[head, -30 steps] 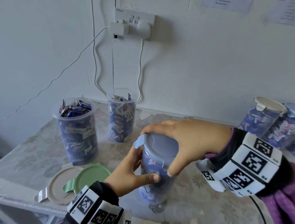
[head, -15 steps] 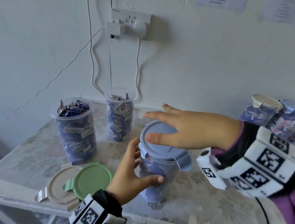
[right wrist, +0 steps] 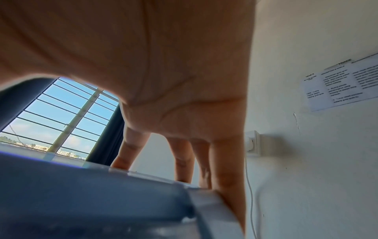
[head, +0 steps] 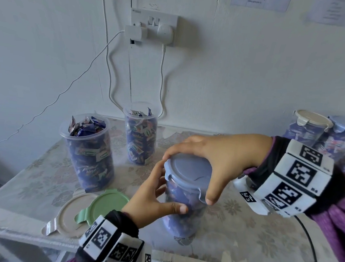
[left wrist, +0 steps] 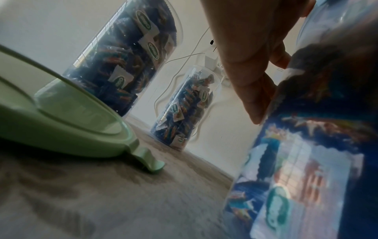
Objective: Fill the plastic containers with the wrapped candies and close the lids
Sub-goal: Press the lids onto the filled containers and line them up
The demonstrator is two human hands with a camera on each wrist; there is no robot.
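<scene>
Left hand (head: 154, 193) gripped the candy-filled container (head: 184, 210) — right hand (head: 213, 156) clamped its blue lid (head: 187, 171); wrapper print unreadable.

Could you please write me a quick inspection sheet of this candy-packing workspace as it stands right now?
Surface: table under a floral cloth, against a white wall.
Job's things: blue-lidded container of candies at the front; two open filled containers behind; loose green lid overlapping a beige lid; lidded containers at far right.
Clutter: nothing seen.
Hands: left hand grips the container's side; right hand curls over the blue lid, thumb at its front clip.
Cables: white cables hang from the wall socket; a dark cable crosses the table at right.
Surroundings: papers on the wall; barred window in the right wrist view.
</scene>
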